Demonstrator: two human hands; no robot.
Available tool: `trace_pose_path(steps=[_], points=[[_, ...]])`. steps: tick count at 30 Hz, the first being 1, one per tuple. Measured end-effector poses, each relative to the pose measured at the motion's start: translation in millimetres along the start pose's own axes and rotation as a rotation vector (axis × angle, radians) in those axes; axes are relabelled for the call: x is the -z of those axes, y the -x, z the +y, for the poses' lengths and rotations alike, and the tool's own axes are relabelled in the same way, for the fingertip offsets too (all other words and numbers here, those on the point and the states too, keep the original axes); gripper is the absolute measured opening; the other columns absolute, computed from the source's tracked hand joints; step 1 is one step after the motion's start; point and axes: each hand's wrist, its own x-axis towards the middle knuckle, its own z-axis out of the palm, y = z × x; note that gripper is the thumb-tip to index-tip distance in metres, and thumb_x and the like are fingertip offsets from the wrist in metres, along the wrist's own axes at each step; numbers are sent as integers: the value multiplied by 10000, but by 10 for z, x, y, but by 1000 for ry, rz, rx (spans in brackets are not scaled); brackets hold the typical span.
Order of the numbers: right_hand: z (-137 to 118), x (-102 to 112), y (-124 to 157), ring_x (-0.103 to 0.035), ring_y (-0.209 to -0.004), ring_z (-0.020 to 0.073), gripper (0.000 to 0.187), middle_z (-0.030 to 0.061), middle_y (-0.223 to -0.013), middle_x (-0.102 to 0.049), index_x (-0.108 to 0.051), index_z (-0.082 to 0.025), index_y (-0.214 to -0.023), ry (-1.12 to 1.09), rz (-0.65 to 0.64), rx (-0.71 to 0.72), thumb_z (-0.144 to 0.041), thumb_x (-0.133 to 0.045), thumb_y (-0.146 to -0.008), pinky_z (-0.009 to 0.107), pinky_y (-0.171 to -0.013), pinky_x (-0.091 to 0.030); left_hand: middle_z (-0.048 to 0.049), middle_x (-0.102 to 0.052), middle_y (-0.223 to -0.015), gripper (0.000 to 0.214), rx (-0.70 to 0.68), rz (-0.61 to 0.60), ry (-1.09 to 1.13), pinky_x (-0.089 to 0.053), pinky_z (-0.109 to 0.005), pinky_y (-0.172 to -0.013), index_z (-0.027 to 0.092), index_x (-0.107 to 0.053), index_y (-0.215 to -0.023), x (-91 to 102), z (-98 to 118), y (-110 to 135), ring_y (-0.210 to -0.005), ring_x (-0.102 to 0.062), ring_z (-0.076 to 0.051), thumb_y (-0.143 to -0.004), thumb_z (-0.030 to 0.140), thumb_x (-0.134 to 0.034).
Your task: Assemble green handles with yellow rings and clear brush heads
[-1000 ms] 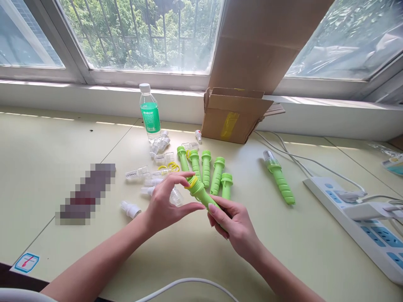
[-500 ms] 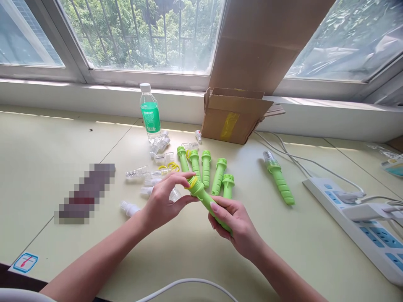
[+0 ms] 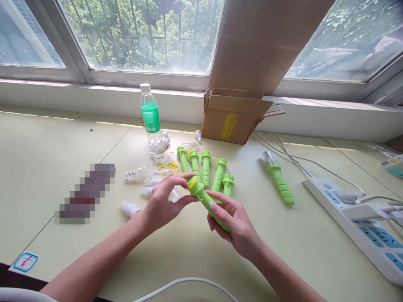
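My right hand (image 3: 237, 224) is wrapped round the lower part of a green ribbed plastic handle (image 3: 206, 200), which tilts up to the left. At its threaded upper end sits a yellow ring (image 3: 193, 183). The thumb and fingers of my left hand (image 3: 166, 197) pinch that end, touching the ring. Behind my hands, several more green handles (image 3: 219, 174) lie side by side on the table. Beyond my left hand are loose yellow rings (image 3: 172, 167) and several clear plastic caps (image 3: 137, 172). A white-ended cap (image 3: 129, 208) lies beside my left wrist.
A water bottle (image 3: 150, 115) and a cardboard box (image 3: 234, 119) stand at the back. To the right lie a green handle with a clear cap (image 3: 278, 178) and a white power strip (image 3: 355, 235) with cables. A blurred dark object (image 3: 88, 193) lies left.
Both hands stay almost in place on the green handle. The fingers of my right hand have lifted and loosened slightly along it.
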Motion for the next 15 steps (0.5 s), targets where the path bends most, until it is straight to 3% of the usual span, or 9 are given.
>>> trace_pose_path(steps=[4,10,15], points=[[-28,-19,11,-306,-371,24,392,-57,-589,-573,-471,-216,-1098,40,8,-23,-418,-661,-821,170,-370,-212,-116,-674,-1119,350,-34,16,-8,-529,-413,-903,184,-501,-908,1,7,-9,-1051,-640,-223,-693,109,-768],[-43,-34,6,-300,-342,20,284,-27,-640,-632,-463,-209,-1023,25,-26,32,-416,-586,-873,178,-362,-225,-120,-656,-1135,353,6,-2,-4,-528,-427,-907,194,-493,-958,-10,5,-8,-1082,-621,-222,-722,124,-746],[-16,-21,1,-338,-325,24,270,14,-740,-661,-516,-198,-998,7,39,74,-415,-598,-860,186,-327,-234,-131,-616,-1193,294,29,-63,23,-518,-445,-922,201,-464,-1018,-12,2,3,-1149,-579,-220,-807,92,-638]])
